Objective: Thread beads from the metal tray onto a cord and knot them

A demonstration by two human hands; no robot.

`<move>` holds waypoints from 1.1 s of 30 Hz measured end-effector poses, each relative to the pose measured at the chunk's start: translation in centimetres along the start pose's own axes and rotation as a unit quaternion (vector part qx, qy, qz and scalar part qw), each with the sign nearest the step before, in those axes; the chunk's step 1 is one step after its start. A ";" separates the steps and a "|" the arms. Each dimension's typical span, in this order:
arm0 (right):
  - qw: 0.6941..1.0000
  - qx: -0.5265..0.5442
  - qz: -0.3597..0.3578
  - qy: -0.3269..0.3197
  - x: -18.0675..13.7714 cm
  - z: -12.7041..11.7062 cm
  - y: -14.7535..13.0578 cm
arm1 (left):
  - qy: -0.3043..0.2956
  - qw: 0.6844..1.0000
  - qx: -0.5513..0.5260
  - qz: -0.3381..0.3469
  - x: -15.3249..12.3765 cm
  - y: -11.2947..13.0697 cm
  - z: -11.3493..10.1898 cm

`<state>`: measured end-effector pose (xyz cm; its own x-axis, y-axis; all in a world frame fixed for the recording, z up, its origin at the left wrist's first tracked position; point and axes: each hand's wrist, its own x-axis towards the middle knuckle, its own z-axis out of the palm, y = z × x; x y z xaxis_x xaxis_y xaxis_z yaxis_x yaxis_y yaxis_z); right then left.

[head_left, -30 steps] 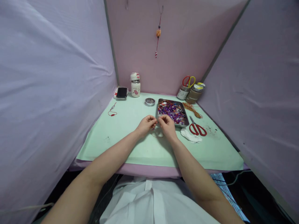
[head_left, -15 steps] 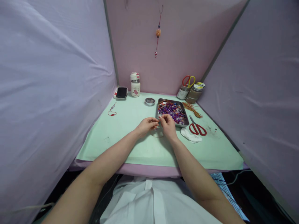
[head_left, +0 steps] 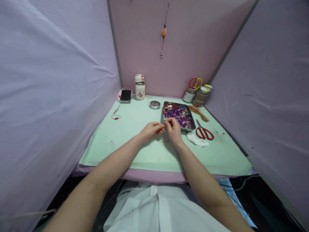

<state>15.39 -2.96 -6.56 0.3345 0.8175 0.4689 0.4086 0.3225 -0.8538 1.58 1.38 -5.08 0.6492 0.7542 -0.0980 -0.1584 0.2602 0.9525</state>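
My left hand and my right hand meet fingertip to fingertip over the table, just in front of a metal tray of mixed beads. Both hands are closed in a pinch. A thin cord hangs in a loop beneath them, and its upper part runs up between the fingers. Any bead or knot at the fingertips is too small to make out. Red-handled scissors and a crumpled white tissue lie to the right of my right hand.
A round tin stands left of the tray. Orange cords lie right of it, before two jars. Farther left are a bottle, a phone and a red beaded string. A beaded pendant hangs at the back.
My hands stay nearly in place, with the fingertips shifting slightly as they pinch. The bluish bit seen between them earlier is now hidden. The view has tilted very slightly.
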 end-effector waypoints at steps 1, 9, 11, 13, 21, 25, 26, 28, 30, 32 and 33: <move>1.000 0.000 0.000 -0.003 0.0 0.0 0.0 | -0.001 1.000 0.002 -0.002 0.0 0.0 0.0; 1.000 0.008 0.008 -0.015 0.0 0.2 0.0 | 0.046 0.999 -0.003 -0.006 0.2 0.2 -0.2; 0.999 -0.025 -0.024 -0.002 0.0 0.1 -0.1 | 0.071 0.997 -0.025 -0.010 0.3 0.4 -0.2; 0.996 -0.058 -0.068 -0.001 -0.1 0.0 -0.2 | 0.085 0.995 -0.042 -0.016 0.4 0.5 -0.3; 0.978 -0.104 -0.165 -0.077 -0.6 0.2 -0.6 | 0.095 0.991 -0.096 -0.017 0.4 0.6 -0.3; 0.973 -0.120 -0.182 -0.075 -0.7 0.3 -0.6 | 0.088 0.991 -0.097 -0.013 0.4 0.5 -0.3; 0.973 -0.120 -0.183 -0.070 -0.7 0.3 -0.7 | 0.089 0.992 -0.091 -0.014 0.4 0.5 -0.3; 0.976 -0.110 -0.178 -0.057 -0.7 0.3 -0.8 | 0.091 0.993 -0.076 -0.014 0.4 0.4 -0.3; 0.982 -0.093 -0.161 -0.037 -0.7 0.3 -1.0 | 0.097 0.993 -0.065 -0.005 0.5 0.3 -0.4; 0.987 -0.076 -0.138 -0.015 -0.6 0.3 -1.2 | 0.117 0.992 -0.046 0.018 0.6 0.2 -0.4; 0.990 -0.068 -0.125 -0.006 -0.5 0.3 -1.2 | 0.133 0.990 -0.027 0.035 0.7 0.1 -0.4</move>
<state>14.46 -3.66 -5.85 0.1995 0.7261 0.6580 0.5884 0.4482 -0.6730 1.71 2.20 -5.22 0.4182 0.9015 -0.1113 -0.2408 0.2281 0.9434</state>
